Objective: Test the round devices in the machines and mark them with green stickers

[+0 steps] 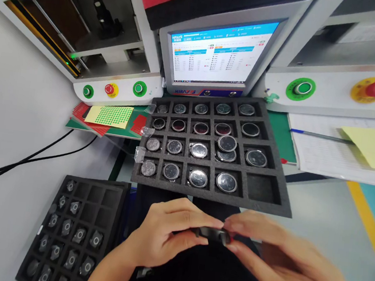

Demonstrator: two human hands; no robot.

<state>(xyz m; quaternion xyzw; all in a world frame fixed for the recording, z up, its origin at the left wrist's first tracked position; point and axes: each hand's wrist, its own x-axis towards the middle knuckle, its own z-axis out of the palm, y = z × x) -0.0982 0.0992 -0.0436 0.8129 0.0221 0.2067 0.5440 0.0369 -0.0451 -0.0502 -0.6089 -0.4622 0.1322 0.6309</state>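
Between my two hands is a dark round watch case, seen nearly edge-on. My left hand pinches its left side between thumb and fingers. On the other side, my right hand grips the right edge, and a small red spot shows by its fingertips. Just beyond the hands lies a black foam tray with round watch cases in its compartments. One watch case rests on top of another in that tray. The front right compartment holds nothing.
A second foam tray with wrapped parts sits lower left. Behind the watches stands a monitor, between two machines with green and red buttons. Yellow sticker sheets lie left; papers and a blue pen lie right.
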